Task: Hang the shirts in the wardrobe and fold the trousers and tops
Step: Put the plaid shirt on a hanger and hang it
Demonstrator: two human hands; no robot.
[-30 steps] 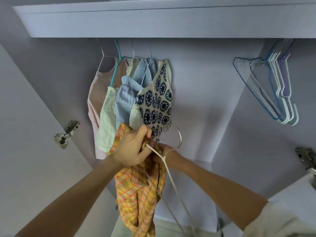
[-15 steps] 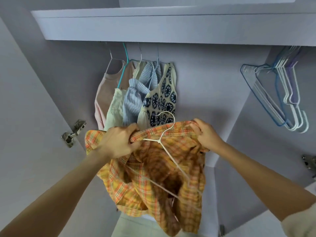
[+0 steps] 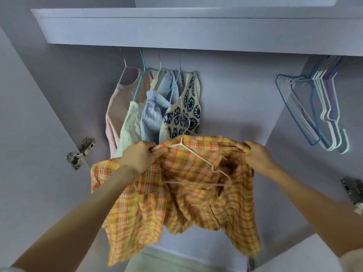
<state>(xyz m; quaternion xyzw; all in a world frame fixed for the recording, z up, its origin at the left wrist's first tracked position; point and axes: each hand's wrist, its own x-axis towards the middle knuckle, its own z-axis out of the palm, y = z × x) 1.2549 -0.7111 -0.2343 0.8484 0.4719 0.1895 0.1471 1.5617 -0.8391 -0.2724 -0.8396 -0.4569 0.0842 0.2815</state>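
Wardrobe [image 3: 225,91] interior, pale lilac: an orange plaid shirt [image 3: 188,185] is held spread open below the shelf [image 3: 176,28], in front of and lower than four garments [image 3: 157,110] already hanging under the shelf's left part, with empty hangers [image 3: 322,107] bunched under its right end. Left hand [image 3: 140,157] grips the shirt's collar edge with curled fingers; right hand [image 3: 257,155] grips the opposite shoulder likewise. A white hanger [image 3: 198,160] lies inside the shirt, its hook overlapping the patterned top.

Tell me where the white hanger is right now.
In the head view, the white hanger sits mid-frame inside the orange plaid shirt, between the left hand and right hand, its hook before the hung patterned top.
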